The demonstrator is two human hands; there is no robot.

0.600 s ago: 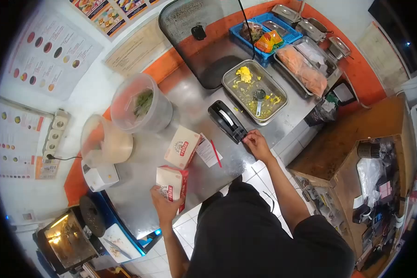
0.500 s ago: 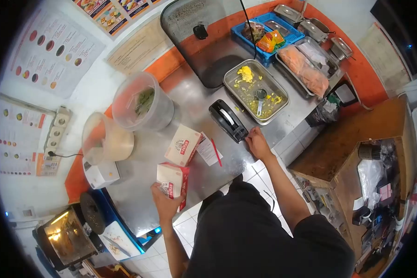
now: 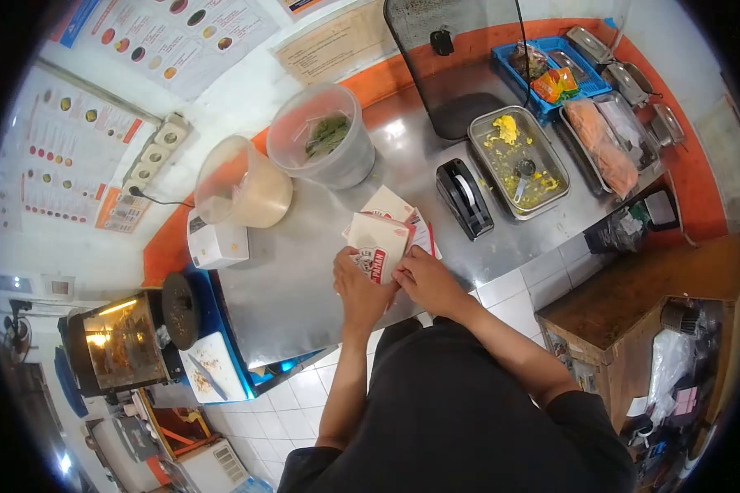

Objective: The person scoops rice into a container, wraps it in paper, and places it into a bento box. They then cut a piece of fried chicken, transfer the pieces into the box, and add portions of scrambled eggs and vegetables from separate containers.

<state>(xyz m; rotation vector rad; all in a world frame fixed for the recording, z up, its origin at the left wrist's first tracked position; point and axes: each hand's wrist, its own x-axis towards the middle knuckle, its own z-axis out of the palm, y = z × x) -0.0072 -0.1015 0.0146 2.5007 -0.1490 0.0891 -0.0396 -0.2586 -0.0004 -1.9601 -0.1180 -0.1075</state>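
A white-and-red printed cardboard food box (image 3: pixel 386 234) is in front of me, at the near edge of the steel table. My left hand (image 3: pixel 360 286) wraps round its left and near side. At its right near edge, my right hand (image 3: pixel 432 283) presses closed fingers against the cardboard; whether a strip of tape is between them cannot be seen. Behind the held box lies a second food box (image 3: pixel 389 202), partly covered by it. A paper slip (image 3: pixel 422 233) with a red strip sticks out to the right. The black tape dispenser (image 3: pixel 464 200) stands further right, apart from both hands.
A steel tray (image 3: pixel 561 195) holds yellow bits and a scoop. Two clear plastic tubs, one with green leaves (image 3: pixel 325 135), the other with pale contents (image 3: pixel 263 197), stand at back left. Beyond are a blue basket (image 3: pixel 604 85) and bagged orange food (image 3: pixel 602 148). A knife (image 3: pixel 208 376) lies at left.
My right hand has left the tape dispenser and come to the box. The left hand has moved the box in front of the other one. The camera view has shifted left.
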